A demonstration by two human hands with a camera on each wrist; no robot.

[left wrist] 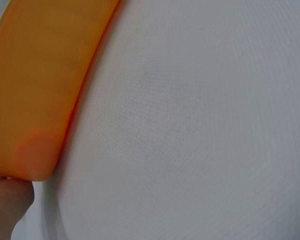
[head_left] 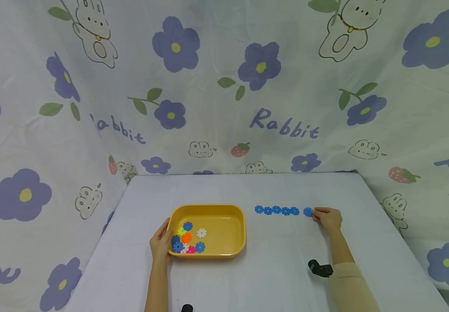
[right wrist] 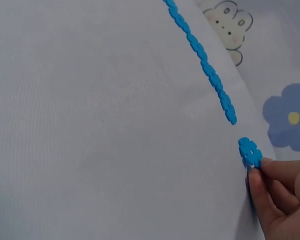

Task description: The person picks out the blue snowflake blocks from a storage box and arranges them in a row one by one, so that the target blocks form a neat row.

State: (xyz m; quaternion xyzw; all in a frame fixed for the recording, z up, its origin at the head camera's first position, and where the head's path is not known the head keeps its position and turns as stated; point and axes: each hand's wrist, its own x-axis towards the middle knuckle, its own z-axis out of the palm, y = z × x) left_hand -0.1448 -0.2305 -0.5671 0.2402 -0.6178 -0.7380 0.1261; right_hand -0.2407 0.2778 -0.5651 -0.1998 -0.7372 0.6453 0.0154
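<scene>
My right hand pinches a blue snowflake building disc between thumb and fingers at the right end of a row. To its left, several blue snowflake discs lie in a line on the white tabletop, with a small gap before the held one. My left hand grips the left side of a yellow plastic tray, thumb at the rim. In the tray's left part lie loose discs: an orange disc, a white disc, and several blue, yellow and pink ones.
A white cloth covers the table. Patterned curtains with flowers and rabbits hang behind and at both sides. A black wrist camera sits on the right forearm; part of another black device shows at the bottom edge.
</scene>
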